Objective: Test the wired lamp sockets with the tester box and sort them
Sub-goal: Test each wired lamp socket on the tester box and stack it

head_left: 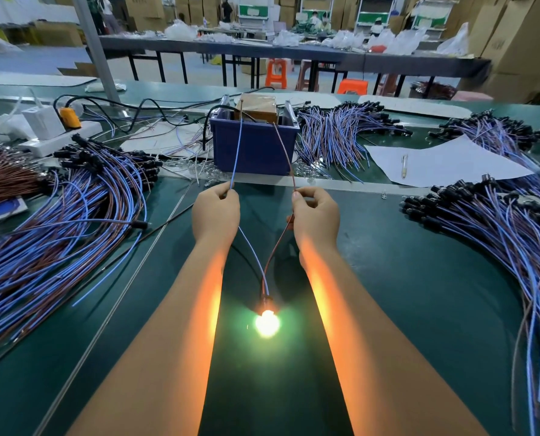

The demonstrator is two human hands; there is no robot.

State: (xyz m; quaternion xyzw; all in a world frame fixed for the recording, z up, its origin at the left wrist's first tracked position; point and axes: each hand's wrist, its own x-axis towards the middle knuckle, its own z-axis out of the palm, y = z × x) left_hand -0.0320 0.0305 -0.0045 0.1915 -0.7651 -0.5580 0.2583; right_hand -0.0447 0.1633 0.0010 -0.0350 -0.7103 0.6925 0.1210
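Between the forearms, on the green surface [404, 278], the lamp socket [265, 302] lies with its bulb [267, 323] lit. The left hand [216, 212] pinches its blue wire [235, 152], the right hand [316, 215] its brown wire [283, 146], both wires reaching the tester box [254, 141].

Factory assembly hall, electrical goods line. Long green-topped table [420, 278] heaped with bundles of blue and brown wired lamp sockets [498, 234], a blue tester box [254, 146] and a white power strip [57, 133] at centre. Behind, more work tables [294, 53] strewn with plastic bags, orange stools [276, 72], stacked cardboard cartons [520, 36] and seated workers [317, 22] near metal racks.
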